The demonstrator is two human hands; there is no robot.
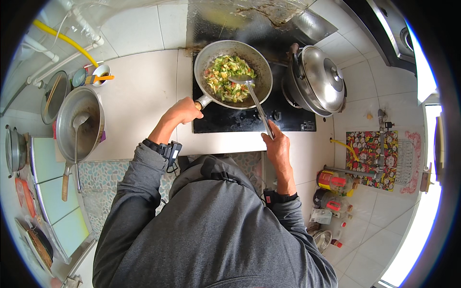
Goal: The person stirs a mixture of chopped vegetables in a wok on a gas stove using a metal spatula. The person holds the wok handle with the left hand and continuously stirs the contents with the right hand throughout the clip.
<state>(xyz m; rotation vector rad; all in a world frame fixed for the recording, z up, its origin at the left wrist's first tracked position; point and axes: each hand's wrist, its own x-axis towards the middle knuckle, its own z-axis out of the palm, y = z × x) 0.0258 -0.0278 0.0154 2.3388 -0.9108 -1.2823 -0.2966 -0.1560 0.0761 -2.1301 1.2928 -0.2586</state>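
Note:
My left hand [183, 111] is closed around the handle of a metal wok [265, 64] on the left side of a black gas stove [223, 120]. Inside the wok lies a heap of chopped green vegetables [223, 72] mixed with pale and reddish pieces. My right hand [278, 142] grips the long handle of a metal spatula [256, 99]. Its blade rests on or just above the food, near the heap's right side. Whether the blade touches the wok's bottom cannot be seen.
A lidded metal pot [320, 79] occupies the stove's right side. At the counter's left end sits another wok [66, 133] holding a metal ladle [80, 120]. Behind it are a small white bowl [104, 70] with an orange-handled brush [102, 78]. Several bottles [333, 180] stand at the right.

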